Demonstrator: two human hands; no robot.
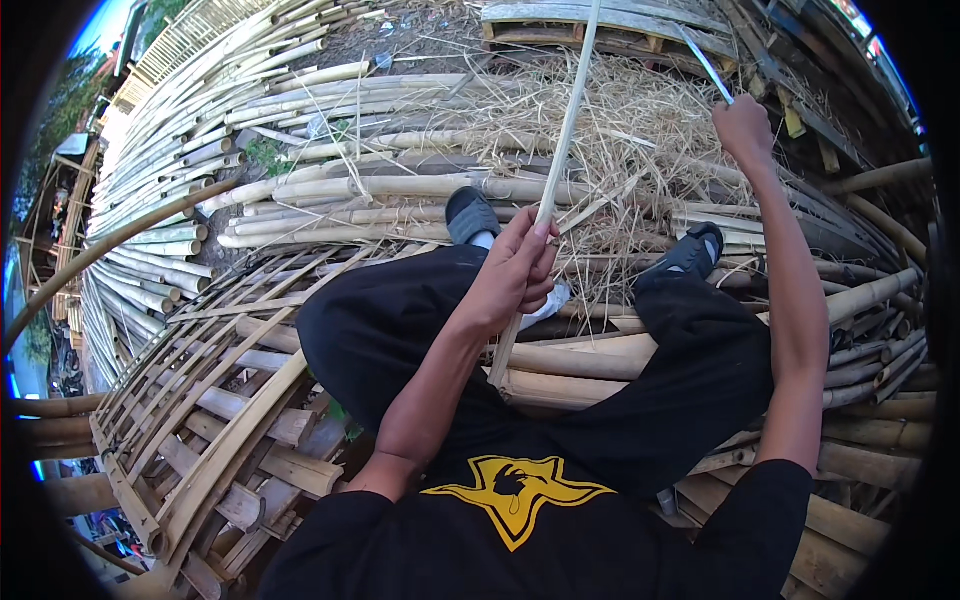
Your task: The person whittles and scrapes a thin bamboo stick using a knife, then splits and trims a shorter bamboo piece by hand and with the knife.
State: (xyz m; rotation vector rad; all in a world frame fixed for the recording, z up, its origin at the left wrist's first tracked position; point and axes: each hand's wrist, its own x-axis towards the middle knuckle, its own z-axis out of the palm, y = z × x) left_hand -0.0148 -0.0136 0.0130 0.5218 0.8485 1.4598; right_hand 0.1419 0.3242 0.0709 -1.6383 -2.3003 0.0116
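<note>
My left hand [515,265] is closed around a long pale bamboo strip [570,120], held between my knees. The strip rises past the top edge of the view, and its lower end slants down below my fist. Out to the far right, my right hand [745,132] is raised and wrapped round the handle of a knife [708,66]. Its narrow, bright blade points up and to the left, apart from the strip. The knife's handle is mostly hidden by my fingers.
Bamboo shavings [610,130] lie heaped beyond my sandalled feet. Bamboo poles [350,187] are stacked ahead and to the left. A woven bamboo lattice [240,370] sits by my left leg. A wooden pallet [610,14] stands at the far side, and more poles [870,295] lie to my right.
</note>
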